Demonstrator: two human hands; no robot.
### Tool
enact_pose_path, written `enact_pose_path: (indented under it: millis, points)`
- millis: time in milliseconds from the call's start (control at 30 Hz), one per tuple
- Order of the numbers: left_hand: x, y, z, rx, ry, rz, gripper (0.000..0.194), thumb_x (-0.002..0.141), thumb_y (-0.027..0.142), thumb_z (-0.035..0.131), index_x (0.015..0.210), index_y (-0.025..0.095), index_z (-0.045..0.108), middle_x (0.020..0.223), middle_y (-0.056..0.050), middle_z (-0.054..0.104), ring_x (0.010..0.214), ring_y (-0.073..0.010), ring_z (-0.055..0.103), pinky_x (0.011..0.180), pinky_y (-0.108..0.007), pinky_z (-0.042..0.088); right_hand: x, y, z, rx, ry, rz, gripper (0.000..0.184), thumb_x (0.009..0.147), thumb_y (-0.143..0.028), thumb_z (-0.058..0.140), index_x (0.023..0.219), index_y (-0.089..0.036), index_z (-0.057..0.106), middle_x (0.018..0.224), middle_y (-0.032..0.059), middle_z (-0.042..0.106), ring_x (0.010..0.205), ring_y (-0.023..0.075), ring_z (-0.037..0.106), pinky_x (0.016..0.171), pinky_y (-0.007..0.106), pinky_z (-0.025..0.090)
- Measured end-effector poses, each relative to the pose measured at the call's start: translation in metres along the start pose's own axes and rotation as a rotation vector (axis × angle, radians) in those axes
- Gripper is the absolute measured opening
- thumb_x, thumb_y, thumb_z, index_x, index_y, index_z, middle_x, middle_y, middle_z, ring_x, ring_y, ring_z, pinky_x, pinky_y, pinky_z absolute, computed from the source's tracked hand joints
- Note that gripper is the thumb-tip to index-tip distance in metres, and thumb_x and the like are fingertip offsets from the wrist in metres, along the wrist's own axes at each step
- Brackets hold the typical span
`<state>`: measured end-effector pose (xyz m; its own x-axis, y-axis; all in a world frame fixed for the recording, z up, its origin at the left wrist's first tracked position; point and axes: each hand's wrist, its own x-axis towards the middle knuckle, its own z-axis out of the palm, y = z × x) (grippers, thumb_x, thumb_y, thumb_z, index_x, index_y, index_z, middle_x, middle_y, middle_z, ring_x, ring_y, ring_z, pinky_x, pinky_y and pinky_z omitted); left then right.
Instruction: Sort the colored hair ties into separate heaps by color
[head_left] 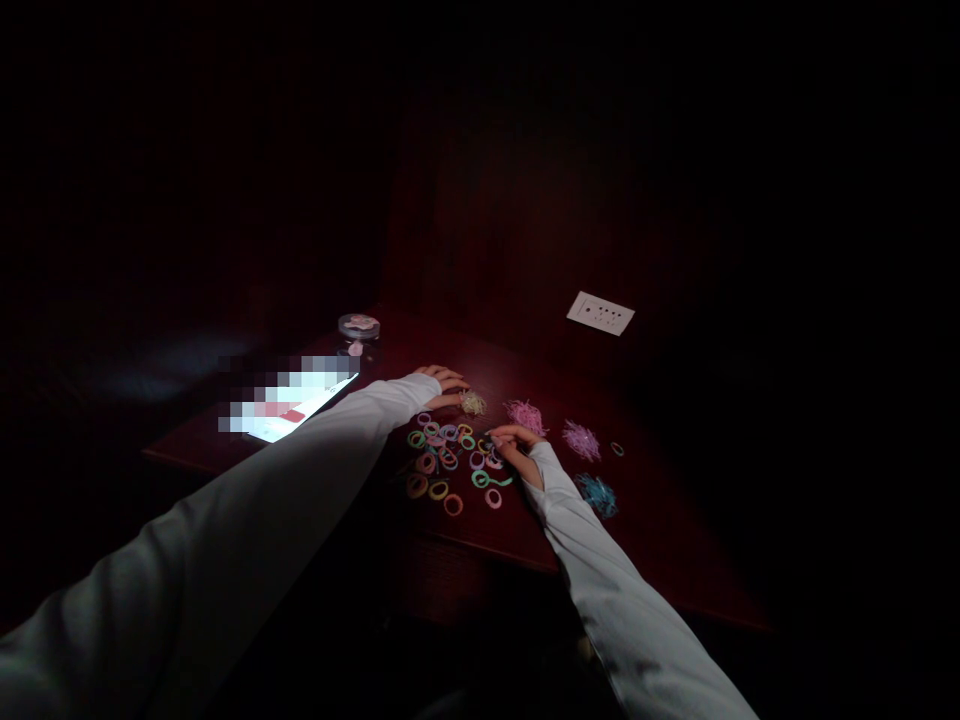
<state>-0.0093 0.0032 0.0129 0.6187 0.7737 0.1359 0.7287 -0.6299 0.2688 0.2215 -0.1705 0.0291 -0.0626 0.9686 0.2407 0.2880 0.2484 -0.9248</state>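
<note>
My left hand (444,384) lies low over the table with its fingers stretched out, just beside a small pale-yellow pile of thin bands (473,403). Its fingertips come close to that pile, perhaps touching it. My right hand (519,446) reaches over the right side of a spread of colourful hair ties (448,457), thumb and fingers brought together. Whatever is between those fingertips is too small and dark to make out. Beyond the right hand is a pink pile of thin bands (526,417).
A purple pile (581,440), a blue pile (597,494) and a single hair tie (617,449) lie to the right on the dark red table (495,545). A lit tablet (296,405) and a round clear container (359,328) stand left. A socket plate (600,313) is behind.
</note>
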Motion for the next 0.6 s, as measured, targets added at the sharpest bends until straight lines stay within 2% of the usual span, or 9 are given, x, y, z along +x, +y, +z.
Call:
enact_pose_path:
  millis: [267, 600]
  points:
    - [-0.0008, 0.0005, 0.0008, -0.005, 0.022, 0.007, 0.045, 0.105, 0.051, 0.052, 0.148, 0.044, 0.061, 0.163, -0.002, 0.054, 0.149, -0.0327, 0.042, 0.125, -0.055, 0.033, -0.0041, -0.0057, 0.0046, 0.067, -0.008, 0.041, 0.036, 0.080, -0.055, 0.080, 0.096, -0.023, 0.082, 0.083, 0.0052, 0.080, 0.071, 0.0198, 0.069, 0.074, 0.035, 0.056]
    - [-0.0026, 0.0054, -0.0020, 0.011, 0.010, -0.016, 0.044, 0.105, 0.048, 0.052, 0.148, 0.044, 0.061, 0.163, -0.001, 0.054, 0.150, -0.0313, 0.042, 0.126, -0.054, 0.032, -0.0026, -0.0032, 0.0034, 0.049, 0.019, 0.042, 0.042, 0.082, -0.060, 0.077, 0.100, -0.022, 0.080, 0.084, 0.0047, 0.079, 0.073, 0.0203, 0.069, 0.075, 0.034, 0.054]
